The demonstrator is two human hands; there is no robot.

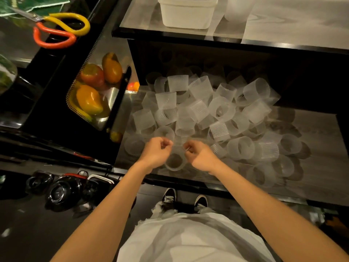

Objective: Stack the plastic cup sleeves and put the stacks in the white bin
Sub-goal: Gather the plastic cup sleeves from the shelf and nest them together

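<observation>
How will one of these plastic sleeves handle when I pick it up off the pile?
Probably light and bendy: the held sleeve is a thin, translucent open ring. Likely to roll if nudged, since many in the pile lie on their curved sides. Ribbed walls may help the grip.

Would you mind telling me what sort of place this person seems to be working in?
Probably a drinks or juice stall's prep area: a heap of plastic cup sleeves on a low shelf, mangoes in a perforated steel tray, and scissors nearby.
</observation>
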